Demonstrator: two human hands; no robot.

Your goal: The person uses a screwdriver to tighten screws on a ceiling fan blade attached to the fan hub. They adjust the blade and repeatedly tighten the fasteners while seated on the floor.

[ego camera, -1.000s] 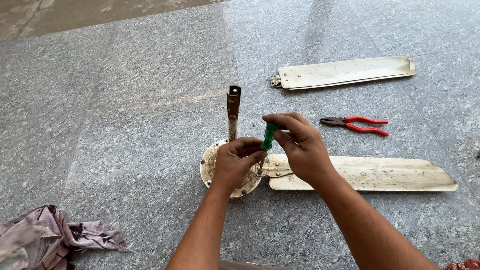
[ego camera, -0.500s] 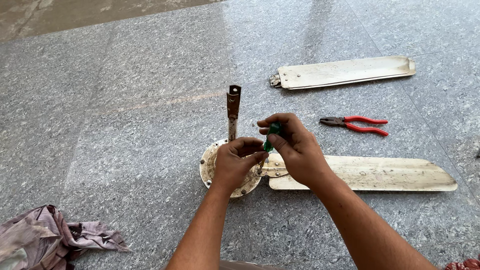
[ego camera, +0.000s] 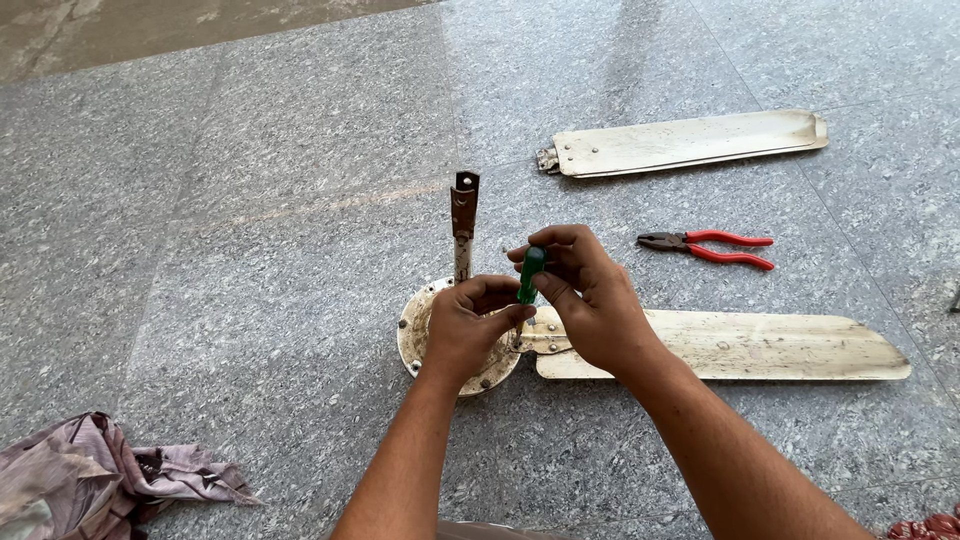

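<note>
Right hand (ego camera: 590, 300), grasping the green-handled screwdriver (ego camera: 529, 274), has rolled it a turn; left hand (ego camera: 468, 325) stays clamped on the round, rusty white fan motor (ego camera: 418, 330).

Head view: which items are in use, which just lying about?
In use: right hand gripping green-handled screwdriver; left hand on fan motor hub; attached blade.

Lying about: detached blade; red pliers; crumpled cloth.

Single head-worn view, looking steeply down and forward, close over the hands (ego camera: 530, 315), grey stone floor (ego camera: 250, 200) beyond
</note>
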